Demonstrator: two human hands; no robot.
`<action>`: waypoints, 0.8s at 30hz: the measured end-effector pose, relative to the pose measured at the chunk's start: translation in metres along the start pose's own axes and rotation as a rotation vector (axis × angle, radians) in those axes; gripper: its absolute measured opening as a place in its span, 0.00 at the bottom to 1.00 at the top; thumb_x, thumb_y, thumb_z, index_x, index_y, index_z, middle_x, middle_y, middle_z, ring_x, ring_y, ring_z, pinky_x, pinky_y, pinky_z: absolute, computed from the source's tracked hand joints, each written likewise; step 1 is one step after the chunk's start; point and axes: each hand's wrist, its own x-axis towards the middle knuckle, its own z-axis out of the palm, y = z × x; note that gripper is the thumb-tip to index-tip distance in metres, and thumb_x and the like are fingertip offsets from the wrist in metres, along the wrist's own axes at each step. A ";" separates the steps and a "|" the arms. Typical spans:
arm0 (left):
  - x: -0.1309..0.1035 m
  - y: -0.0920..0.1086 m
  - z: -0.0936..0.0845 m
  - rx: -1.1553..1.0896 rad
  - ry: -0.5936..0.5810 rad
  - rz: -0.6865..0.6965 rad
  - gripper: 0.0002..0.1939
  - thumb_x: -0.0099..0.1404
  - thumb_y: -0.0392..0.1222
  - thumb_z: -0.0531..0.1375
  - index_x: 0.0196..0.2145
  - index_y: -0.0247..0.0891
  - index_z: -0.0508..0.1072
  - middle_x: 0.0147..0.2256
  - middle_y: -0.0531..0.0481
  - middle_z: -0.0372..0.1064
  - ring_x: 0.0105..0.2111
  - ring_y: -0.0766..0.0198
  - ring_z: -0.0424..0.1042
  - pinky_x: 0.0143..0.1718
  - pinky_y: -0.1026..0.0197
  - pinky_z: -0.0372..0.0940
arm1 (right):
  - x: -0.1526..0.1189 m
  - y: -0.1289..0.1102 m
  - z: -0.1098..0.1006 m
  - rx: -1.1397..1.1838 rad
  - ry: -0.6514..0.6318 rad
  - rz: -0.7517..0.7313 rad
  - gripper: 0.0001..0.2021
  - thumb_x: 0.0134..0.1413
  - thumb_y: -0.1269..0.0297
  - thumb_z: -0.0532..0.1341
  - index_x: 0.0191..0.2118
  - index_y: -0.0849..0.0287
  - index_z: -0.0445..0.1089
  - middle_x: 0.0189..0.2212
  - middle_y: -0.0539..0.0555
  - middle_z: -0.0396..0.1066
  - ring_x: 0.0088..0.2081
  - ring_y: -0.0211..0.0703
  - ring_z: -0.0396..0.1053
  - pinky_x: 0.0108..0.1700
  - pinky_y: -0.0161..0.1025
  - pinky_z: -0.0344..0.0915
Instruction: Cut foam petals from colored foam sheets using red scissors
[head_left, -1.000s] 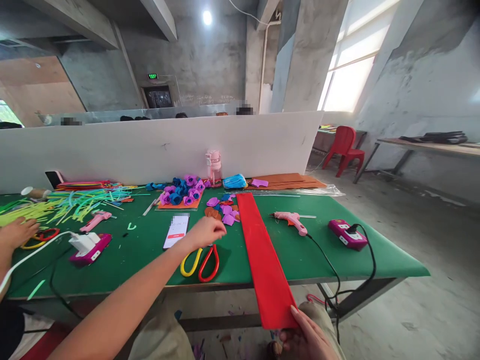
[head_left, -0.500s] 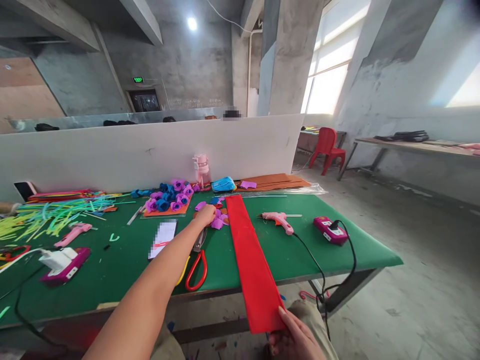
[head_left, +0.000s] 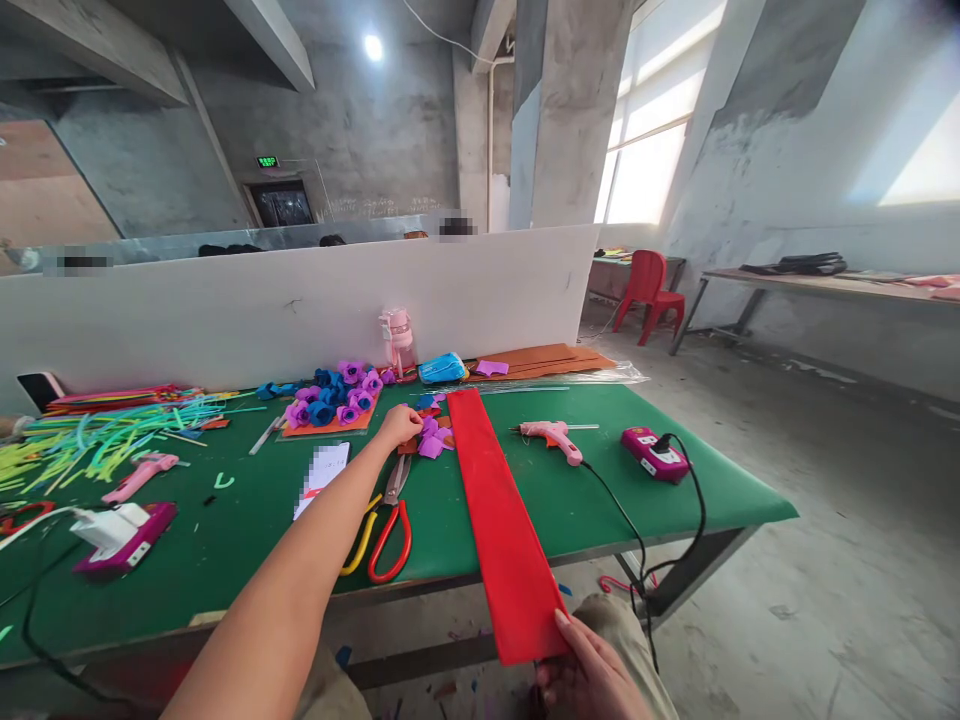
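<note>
A long red strip [head_left: 499, 520], perhaps paper or felt, lies over the table's front edge with its near end hanging past it. My right hand [head_left: 592, 665] pinches the near right corner, thumb on top. My left hand [head_left: 401, 427] is stretched out to small purple cut pieces [head_left: 433, 438] left of the strip's far end. Its fingers are drawn together, and I cannot make out what is in them. Just below that hand lie scissors [head_left: 390, 520] with one red and one yellow handle.
Right of the strip rest a pink glue gun [head_left: 555, 437] and a purple power socket [head_left: 654, 455] with a trailing cord. Purple and blue paper flowers [head_left: 337, 395], a pink bottle [head_left: 397, 340] and brown sheets [head_left: 540, 360] line the back. Coloured stems [head_left: 127, 430] cover the left.
My left hand has drawn slightly left from the purple pieces, uncovering more of the scissors. The right hand still grips the strip. The view has shifted a little.
</note>
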 end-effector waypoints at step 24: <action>-0.047 0.053 -0.037 -0.006 0.141 0.171 0.13 0.66 0.45 0.56 0.44 0.35 0.69 0.43 0.47 0.69 0.39 0.61 0.70 0.41 0.54 0.67 | -0.007 -0.005 0.010 -0.043 0.082 -0.093 0.15 0.42 0.49 0.64 0.28 0.57 0.70 0.18 0.51 0.68 0.20 0.42 0.65 0.22 0.37 0.59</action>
